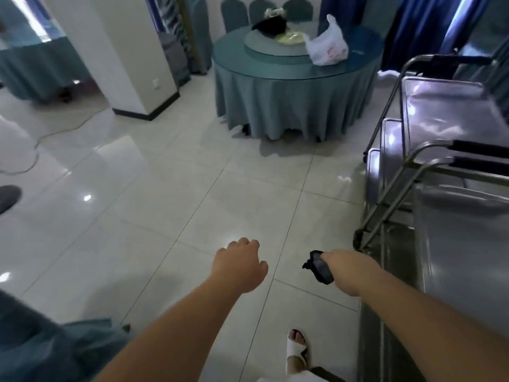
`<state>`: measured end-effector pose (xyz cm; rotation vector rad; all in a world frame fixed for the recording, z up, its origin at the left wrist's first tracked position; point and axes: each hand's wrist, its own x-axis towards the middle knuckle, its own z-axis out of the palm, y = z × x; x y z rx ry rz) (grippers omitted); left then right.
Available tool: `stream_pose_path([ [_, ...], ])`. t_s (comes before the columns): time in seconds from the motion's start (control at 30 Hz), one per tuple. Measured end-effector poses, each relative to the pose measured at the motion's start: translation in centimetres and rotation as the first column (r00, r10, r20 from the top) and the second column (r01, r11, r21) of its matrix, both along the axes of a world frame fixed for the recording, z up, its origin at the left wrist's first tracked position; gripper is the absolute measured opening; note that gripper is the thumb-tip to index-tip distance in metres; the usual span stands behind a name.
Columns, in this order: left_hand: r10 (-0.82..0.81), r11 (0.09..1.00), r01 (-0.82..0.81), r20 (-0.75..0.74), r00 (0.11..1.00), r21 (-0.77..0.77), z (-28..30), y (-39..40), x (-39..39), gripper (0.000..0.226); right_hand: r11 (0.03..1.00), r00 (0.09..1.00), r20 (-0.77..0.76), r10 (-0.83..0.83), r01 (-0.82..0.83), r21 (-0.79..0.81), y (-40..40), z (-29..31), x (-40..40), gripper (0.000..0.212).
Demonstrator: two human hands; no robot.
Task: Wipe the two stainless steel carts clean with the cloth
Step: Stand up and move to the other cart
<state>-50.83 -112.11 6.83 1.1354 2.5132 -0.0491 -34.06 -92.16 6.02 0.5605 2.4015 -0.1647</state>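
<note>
Two stainless steel carts stand along the right side. The near cart fills the lower right, and the far cart sits behind it with stacked shelves and a black-gripped handle. My right hand grips a dark bunched cloth over the floor, just left of the near cart's lower frame and not touching it. My left hand hangs over the tiles with fingers loosely curled and holds nothing.
A round table with a teal cloth stands ahead, carrying a white plastic bag and dark items. A white pillar rises at the left. Glossy floor tiles lie between. My sandalled foot is below.
</note>
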Motion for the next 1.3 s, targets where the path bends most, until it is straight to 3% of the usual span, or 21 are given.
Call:
stream_pose_path([
  [0.2,-0.029,1.0,0.03,0.054,0.998,-0.002,0.4,10.0,-4.8,0.055,0.993,0.989,-0.092,-0.115,0.111,-0.044,9.3,0.8,-4.2,0.006],
  [0.33,-0.092,0.993,0.098,0.09,0.992,-0.062,-0.7,15.0,-8.7,0.057,0.981,0.979,-0.066,-0.192,0.192,-0.011,12.1,-0.8,-5.8,0.026],
  [0.47,-0.215,0.972,0.224,0.116,0.97,-0.068,-2.0,21.5,-13.2,0.056,0.951,0.95,0.122,-0.288,0.298,-0.076,15.5,-2.0,-8.5,0.038],
  [0.53,-0.3,0.949,0.309,0.117,0.947,-0.065,-2.6,24.8,-15.6,0.056,0.931,0.931,0.126,-0.344,0.355,-0.083,17.6,-1.8,-10.2,0.037],
  [0.73,-0.559,0.821,0.566,0.097,0.823,-0.078,-2.5,34.5,-21.5,0.056,0.726,0.731,0.085,-0.677,0.682,-0.081,21.1,-0.2,-13.4,0.034],
  [0.8,-0.622,0.77,0.63,0.099,0.776,-0.101,-2.6,37.3,-22.1,0.055,0.686,0.69,0.052,-0.722,0.723,-0.085,21.3,0.0,-14.2,0.034],
  [0.9,-0.713,0.679,0.723,0.119,0.691,-0.128,-3.2,41.0,-21.4,0.055,0.616,0.638,0.138,-0.757,0.768,-0.175,21.0,-0.5,-14.5,0.045],
  [0.97,-0.764,0.617,0.774,0.13,0.632,-0.141,-3.7,43.4,-20.1,0.055,0.575,0.586,0.057,-0.808,0.806,-0.138,21.0,-1.3,-13.6,0.039],
  [1.03,-0.805,0.562,0.814,0.128,0.579,-0.145,-4.2,45.9,-18.4,0.054,0.499,0.501,-0.016,-0.866,0.86,-0.106,21.5,-2.1,-12.1,0.037],
  [1.17,-0.856,0.48,0.862,0.129,0.501,-0.162,-4.9,50.1,-14.7,0.055,0.311,0.344,0.11,-0.933,0.92,-0.238,24.4,-3.6,-8.6,0.058],
  [1.3,-0.871,0.436,0.882,0.161,0.464,-0.178,-5.6,53.6,-12.4,0.055,0.159,0.177,0.079,-0.981,0.968,-0.194,26.7,-5.3,-5.1,0.065],
])
